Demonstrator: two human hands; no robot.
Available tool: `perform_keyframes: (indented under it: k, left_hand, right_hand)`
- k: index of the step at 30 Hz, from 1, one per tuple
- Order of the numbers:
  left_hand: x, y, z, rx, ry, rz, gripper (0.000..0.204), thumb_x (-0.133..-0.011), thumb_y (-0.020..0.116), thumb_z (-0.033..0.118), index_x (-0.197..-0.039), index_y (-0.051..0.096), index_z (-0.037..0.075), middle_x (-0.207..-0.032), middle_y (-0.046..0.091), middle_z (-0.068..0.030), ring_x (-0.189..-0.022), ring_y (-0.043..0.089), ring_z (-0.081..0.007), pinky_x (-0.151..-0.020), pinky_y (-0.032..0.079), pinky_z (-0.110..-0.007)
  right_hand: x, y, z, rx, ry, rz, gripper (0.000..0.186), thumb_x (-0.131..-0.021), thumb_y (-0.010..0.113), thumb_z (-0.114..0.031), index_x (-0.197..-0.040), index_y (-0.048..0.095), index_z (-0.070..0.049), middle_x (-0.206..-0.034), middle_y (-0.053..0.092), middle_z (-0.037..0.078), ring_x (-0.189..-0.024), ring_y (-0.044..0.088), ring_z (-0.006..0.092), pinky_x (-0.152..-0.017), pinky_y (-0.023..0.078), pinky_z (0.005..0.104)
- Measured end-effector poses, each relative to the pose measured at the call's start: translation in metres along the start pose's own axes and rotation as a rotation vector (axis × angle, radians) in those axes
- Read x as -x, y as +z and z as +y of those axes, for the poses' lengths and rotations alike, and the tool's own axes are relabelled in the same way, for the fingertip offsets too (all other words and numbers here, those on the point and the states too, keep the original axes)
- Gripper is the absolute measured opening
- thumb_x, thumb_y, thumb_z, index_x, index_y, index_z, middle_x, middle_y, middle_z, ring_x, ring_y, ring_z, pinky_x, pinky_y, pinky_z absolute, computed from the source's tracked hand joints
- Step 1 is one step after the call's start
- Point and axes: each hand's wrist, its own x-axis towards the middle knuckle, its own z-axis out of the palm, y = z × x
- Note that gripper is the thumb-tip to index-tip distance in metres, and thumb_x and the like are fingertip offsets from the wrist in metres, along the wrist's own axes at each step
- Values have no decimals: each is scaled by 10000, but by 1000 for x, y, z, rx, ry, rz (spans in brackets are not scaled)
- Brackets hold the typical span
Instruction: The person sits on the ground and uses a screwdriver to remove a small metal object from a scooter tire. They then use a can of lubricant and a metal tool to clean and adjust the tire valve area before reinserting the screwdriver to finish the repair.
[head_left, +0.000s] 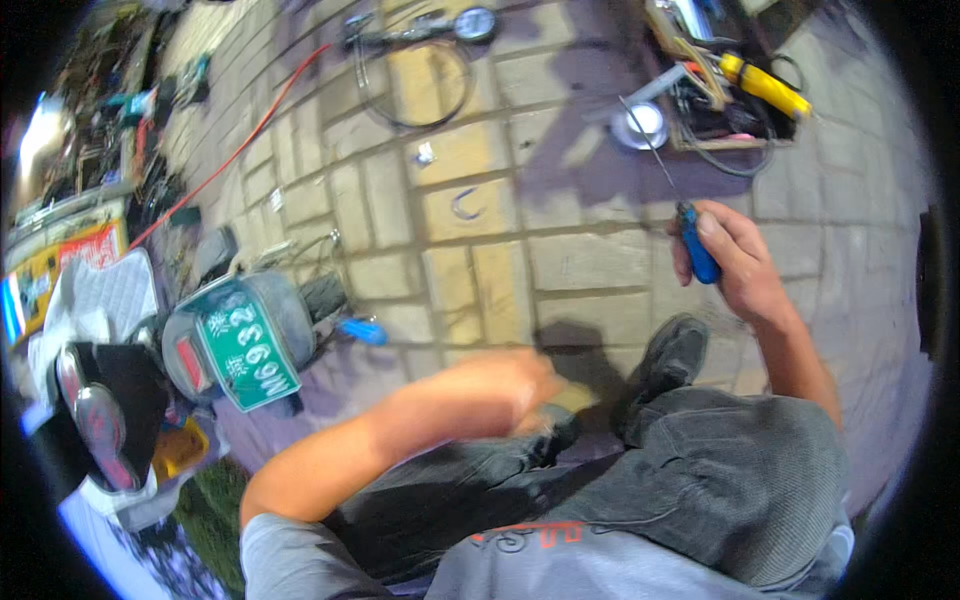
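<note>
In my right hand [735, 255], closed fingers grip a blue-handled screwdriver [702, 258]. Its long thin shaft slants up and left, overlapping a round tape roll [638, 126] in the picture. My left hand [520, 388] is smeared by motion over my legs, near one dark shoe. Its fingers are too blurred to read, and whether it holds anything cannot be made out. My other dark shoe [672, 355] rests on the paving between the two hands.
A tool box [745, 143] holding several tools, one yellow-handled [765, 87], stands at the far right. A pressure gauge [474, 24] with a looped hose lies at the far side. Left are a red hose [245, 145], a scooter's green plate [247, 342] and a blue object [362, 331].
</note>
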Motion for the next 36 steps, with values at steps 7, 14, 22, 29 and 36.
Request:
perform_keyframes:
  k: [7,14,22,29,36]
  left_hand:
    - [199,127,-45,981,-889,396,331,-934,525,317,-1048,607,17,-924,642,-91,-788,606,-181,-719,490,-323]
    - [115,140,-114,1520,-344,1781,387,-971,469,279,-1202,468,-31,-1084,564,-136,-1007,549,-210,-869,460,-365]
    - [141,122,-131,1421,-507,1875,399,-975,460,296,-1198,471,-35,-1113,569,-129,-1030,535,-205,-884,423,-348]
    - [119,126,-105,1636,-462,1560,419,-984,399,352,-1234,461,21,-1105,583,-120,-1025,559,-242,-908,431,-419]
    - [112,108,-122,1696,-424,1653,455,-946,440,468,-1138,536,66,-1068,603,-112,-1013,548,-224,-874,442,-385]
  right_hand:
    - [-28,84,-56,271,402,-541,342,-883,618,-345,-914,535,-15,-751,555,31,-671,556,123,-601,454,268]
    - [-75,217,67,339,492,-513,419,-848,618,-414,-730,576,-15,-653,586,67,-601,553,152,-570,460,339]
    - [-71,307,143,-173,311,-367,351,-888,604,-338,-1024,578,-15,-766,578,14,-667,534,84,-588,458,259]
    - [-59,259,158,42,258,-192,355,-843,649,-355,-910,574,-14,-719,552,5,-658,482,97,-586,422,279]
    - [-71,299,142,-324,294,-321,296,-840,659,-326,-816,606,-36,-645,555,12,-535,487,84,-481,387,258]
